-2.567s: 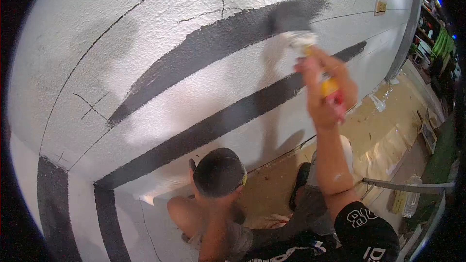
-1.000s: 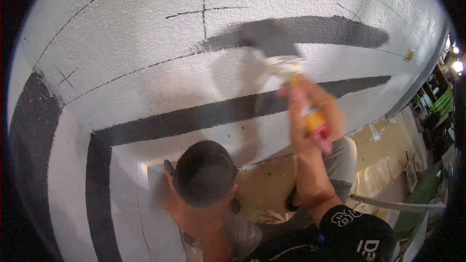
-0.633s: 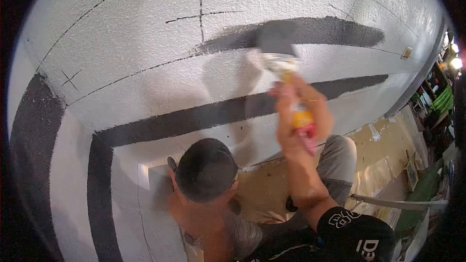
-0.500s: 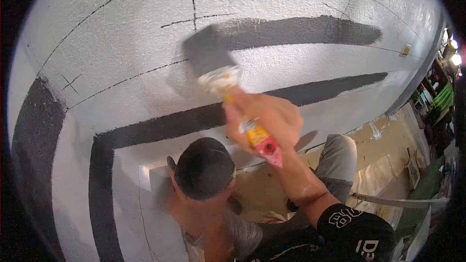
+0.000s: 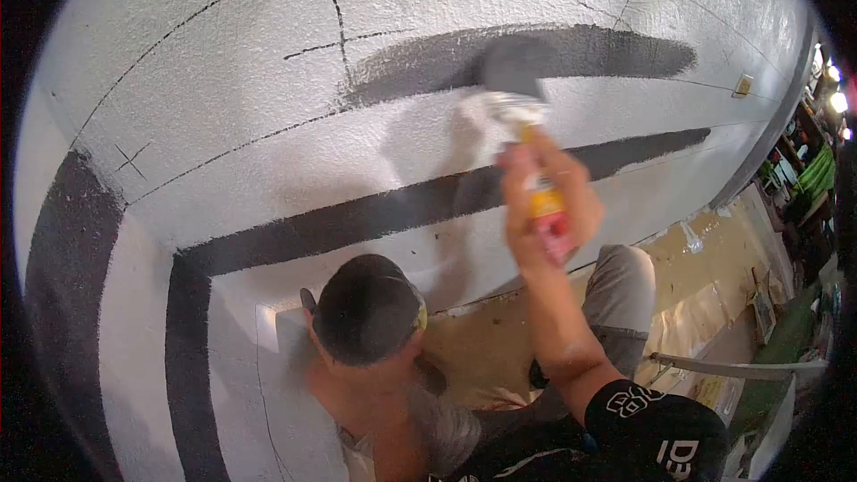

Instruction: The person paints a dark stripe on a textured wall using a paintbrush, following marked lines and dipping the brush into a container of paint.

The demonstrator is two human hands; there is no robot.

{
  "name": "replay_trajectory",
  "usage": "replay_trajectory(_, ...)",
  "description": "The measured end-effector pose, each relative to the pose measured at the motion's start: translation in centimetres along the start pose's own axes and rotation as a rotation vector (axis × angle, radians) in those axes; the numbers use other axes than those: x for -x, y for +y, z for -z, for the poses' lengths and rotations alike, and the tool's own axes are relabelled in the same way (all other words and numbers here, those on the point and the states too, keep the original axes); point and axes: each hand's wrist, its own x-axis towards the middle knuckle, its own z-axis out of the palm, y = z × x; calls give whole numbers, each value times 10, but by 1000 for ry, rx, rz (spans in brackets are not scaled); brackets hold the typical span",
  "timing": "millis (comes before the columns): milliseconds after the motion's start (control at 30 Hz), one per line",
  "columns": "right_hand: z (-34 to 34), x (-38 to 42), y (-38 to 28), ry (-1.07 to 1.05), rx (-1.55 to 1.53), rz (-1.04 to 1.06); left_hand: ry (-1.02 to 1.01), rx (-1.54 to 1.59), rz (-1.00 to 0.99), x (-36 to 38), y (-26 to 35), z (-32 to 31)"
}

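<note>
My right hand (image 5: 562, 201) is closed round the handle of a wide paintbrush (image 5: 546, 205), yellow and red toward its end. Smeared by motion, its dark bristles lie over the upper grey paint band (image 5: 616, 52) on the white textured wall (image 5: 241, 98). Low in the view, my left hand (image 5: 353, 379) is wrapped round a round paint container (image 5: 370, 308), dark inside. The container is in front of the wall, below the lower dark band (image 5: 330, 230).
Drawn lines and cross marks (image 5: 343, 39) run over the wall. An outlet (image 5: 743, 86) sits at the right. Below are a tan floor covering (image 5: 714, 241), my grey-trousered knee (image 5: 620, 290) and a metal bar (image 5: 732, 369). Green material (image 5: 814, 180) and clutter lie far right.
My right hand has swept the paintbrush to the right along the upper band. Grey paint now shows where the brush was, near the left cross mark. My left hand and the container have barely moved.
</note>
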Motion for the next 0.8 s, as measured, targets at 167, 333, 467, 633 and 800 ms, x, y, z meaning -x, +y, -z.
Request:
replay_trajectory(167,-13,-2,-26,-197,-118,152,-12,-199,62,-1,12,1)
replay_trajectory(333,10,-3,5,-79,-88,-28,20,-137,10,0,10,1)
replay_trajectory(467,19,-12,16,300,-314,-347,23,-159,4,0,11,2)
replay_trajectory(633,3,0,-14,-64,-60,-106,25,-133,-8,-2,10,0)
replay_trajectory(800,-16,-20,-39,-319,-257,157,34,-110,-31,-3,9,-3)
